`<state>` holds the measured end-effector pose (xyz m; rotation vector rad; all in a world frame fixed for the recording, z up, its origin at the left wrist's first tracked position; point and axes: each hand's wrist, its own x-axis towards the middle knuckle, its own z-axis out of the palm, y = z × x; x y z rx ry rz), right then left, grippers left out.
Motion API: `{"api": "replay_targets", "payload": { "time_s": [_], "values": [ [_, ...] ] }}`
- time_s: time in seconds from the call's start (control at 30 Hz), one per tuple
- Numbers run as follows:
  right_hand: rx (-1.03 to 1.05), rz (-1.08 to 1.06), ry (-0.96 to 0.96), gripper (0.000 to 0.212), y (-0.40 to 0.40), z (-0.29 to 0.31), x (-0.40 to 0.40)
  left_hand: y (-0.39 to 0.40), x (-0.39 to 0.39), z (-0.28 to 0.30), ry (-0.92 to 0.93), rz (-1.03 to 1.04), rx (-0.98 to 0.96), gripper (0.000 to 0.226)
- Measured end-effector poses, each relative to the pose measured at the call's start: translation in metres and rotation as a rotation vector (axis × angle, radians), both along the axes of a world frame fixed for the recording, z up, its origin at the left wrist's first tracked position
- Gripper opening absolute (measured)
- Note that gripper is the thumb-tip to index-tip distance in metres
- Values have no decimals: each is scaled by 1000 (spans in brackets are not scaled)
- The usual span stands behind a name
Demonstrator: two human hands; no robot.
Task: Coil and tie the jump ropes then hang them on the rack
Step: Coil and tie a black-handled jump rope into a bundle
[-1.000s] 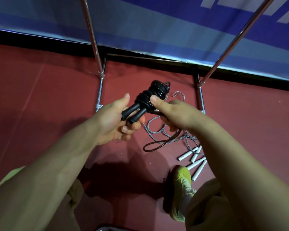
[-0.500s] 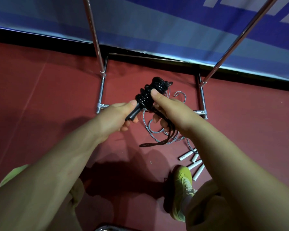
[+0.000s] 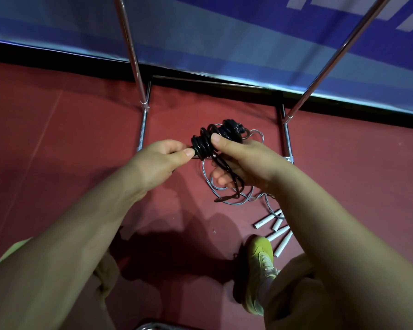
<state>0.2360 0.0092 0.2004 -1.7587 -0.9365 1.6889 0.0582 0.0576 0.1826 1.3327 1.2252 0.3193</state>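
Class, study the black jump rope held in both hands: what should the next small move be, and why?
Probably tuck the dangling loop through the wraps to tie them off. The black jump rope is already wound in tight coils; the left hand holds its handle end, the right hand pinches the coils, and only that loose loop hangs free, so tying likely precedes hanging on the rack.

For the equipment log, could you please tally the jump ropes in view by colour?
Black jump rope, coiled, held in both hands: 1
Grey ropes with white handles, tangled on the floor: 2, judging by 4 handles
Total: 3
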Motion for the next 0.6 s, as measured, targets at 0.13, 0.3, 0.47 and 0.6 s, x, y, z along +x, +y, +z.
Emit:
{"api": "replay_targets", "payload": {
  "time_s": [0.13,0.3,0.47,0.6],
  "values": [
    [20,-6,-172,38,-1,-4,0,4,-3,-5,100,-28,120,20],
    [55,-36,-77,37,-1,-7,-2,3,-2,-6,160,-26,193,19],
    [56,-75,9,38,0,-5,-11,2,-1,-4,148,-7,240,17],
    [128,-78,10,41,1,-3,-14,-1,-2,-1,165,-106,226,36]
  ]
}}
